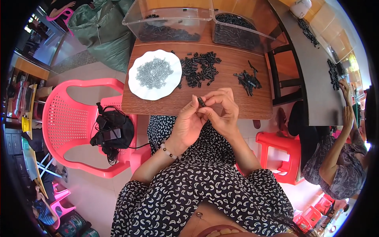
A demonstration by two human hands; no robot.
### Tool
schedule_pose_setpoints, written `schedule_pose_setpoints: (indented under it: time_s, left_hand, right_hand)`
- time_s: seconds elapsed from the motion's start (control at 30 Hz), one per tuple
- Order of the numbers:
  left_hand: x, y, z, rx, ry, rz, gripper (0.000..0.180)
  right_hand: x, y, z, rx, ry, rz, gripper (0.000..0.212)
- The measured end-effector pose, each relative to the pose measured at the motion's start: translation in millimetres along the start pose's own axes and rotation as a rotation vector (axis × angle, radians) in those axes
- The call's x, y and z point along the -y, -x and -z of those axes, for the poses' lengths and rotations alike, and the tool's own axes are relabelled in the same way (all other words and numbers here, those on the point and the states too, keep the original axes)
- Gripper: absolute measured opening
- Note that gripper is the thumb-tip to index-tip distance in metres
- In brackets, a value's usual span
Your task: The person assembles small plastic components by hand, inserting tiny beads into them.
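Note:
Over the table's front edge my two hands meet at a small black plastic piece (pixel 201 102). My left hand (pixel 187 125), palm turned up, grips it near the thumb tip. From the other side, thumb and forefinger of my right hand (pixel 223 113) pinch the same piece. Just beyond lies a heap of short black tubular pieces (pixel 199 69). To its left a white scalloped plate (pixel 137 91) carries many small clear tubes (pixel 154 73). A smaller pile of black pieces (pixel 248 82), thinner in shape, rests at the right of the brown wooden table (pixel 233 103).
Two clear plastic bins (pixel 169 17) with black parts stand along the table's far side. A pink chair (pixel 67 122) at left bears a black bag (pixel 118 132) and cables. At right, another person's hands (pixel 347 112) rest by a dark table (pixel 312 87); a red stool (pixel 282 156) stands nearby.

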State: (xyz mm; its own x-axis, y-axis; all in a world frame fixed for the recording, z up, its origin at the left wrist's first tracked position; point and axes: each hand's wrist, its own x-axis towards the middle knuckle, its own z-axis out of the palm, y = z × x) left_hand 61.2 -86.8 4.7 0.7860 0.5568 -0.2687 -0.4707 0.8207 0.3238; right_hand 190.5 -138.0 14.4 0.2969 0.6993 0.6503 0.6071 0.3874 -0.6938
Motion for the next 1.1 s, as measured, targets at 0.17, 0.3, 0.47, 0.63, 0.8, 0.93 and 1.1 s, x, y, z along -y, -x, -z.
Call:
schedule_pose_setpoints:
  time_s: [0.17,0.3,0.47,0.63,0.8,0.93,1.1]
  left_hand:
    - [0,0,2,-0.013,-0.009,0.010,0.026]
    - [1,-1,3,-0.016,-0.015,0.019,0.028]
    - [2,-10,11,-0.188,-0.048,0.006,0.029]
    - [-7,-14,45,-0.270,-0.012,0.015,0.022]
    - [-13,-7,53,-0.256,0.042,0.029,0.016]
    - [-10,-9,53,-0.221,0.036,0.054,0.016]
    - [-6,-5,60,-0.161,-0.045,0.003,0.021]
  right_hand:
    - [-2,5,-2,0.004,0.001,-0.025,0.023]
    - [-5,7,-1,0.016,0.009,-0.057,0.021]
    - [-15,-1,9,-0.003,0.097,-0.029,0.017]
    - [-37,-61,41,-0.146,0.298,0.142,0.015]
    - [-95,-162,71,-0.377,0.611,0.308,0.012]
    - [-144,-191,87,-0.362,0.723,0.142,0.012]
    - [-125,-165,58,-0.305,0.607,0.241,0.011]
